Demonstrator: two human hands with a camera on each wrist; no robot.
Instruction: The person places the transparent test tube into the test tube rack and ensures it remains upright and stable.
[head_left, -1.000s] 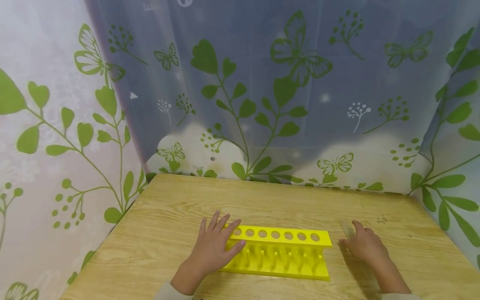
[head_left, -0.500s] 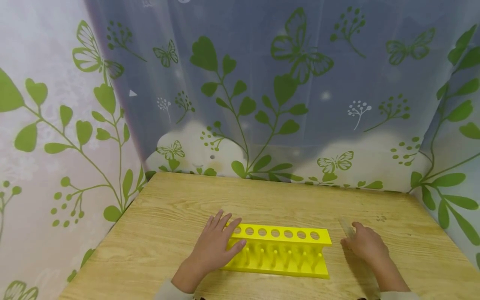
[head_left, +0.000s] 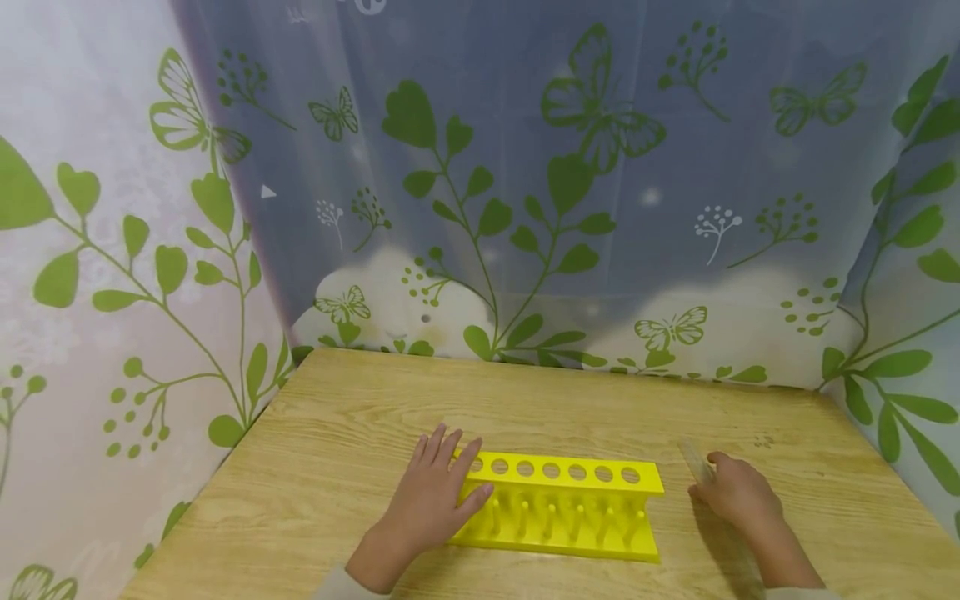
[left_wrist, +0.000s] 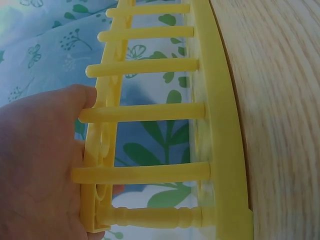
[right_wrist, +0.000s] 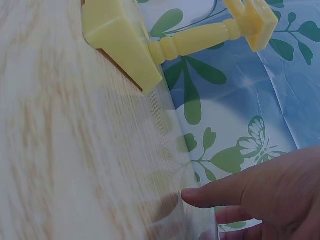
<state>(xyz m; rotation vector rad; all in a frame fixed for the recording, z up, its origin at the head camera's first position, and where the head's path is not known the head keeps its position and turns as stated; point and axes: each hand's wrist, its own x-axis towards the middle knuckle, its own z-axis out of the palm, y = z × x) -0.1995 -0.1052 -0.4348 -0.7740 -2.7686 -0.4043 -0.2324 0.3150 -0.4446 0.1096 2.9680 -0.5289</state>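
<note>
A yellow test tube rack [head_left: 570, 546] stands on the wooden table, with a row of round holes along its top and a row of pegs below. My left hand [head_left: 431, 500] grips its left end. The thumb lies along the front of the top bar and the fingers reach over behind it, partly hidden. To the right of the rack, apart from it, my right hand [head_left: 742, 496] pinches a clear test tube [head_left: 693, 458] low over the tabletop. In the right wrist view the thumb presses the transparent test tube [right_wrist: 192, 217], whose outline is faint.
The wood-grain table [head_left: 360, 400] runs back to a blue and white curtain [head_left: 487, 208] printed with green leaves and butterflies. A pale patterned curtain [head_left: 97, 350] borders the left side. A small paw-like mark [head_left: 762, 440] shows on the tabletop at right.
My right hand has shifted very slightly right with the test tube. The left hand and the rack stay nearly where they were.
</note>
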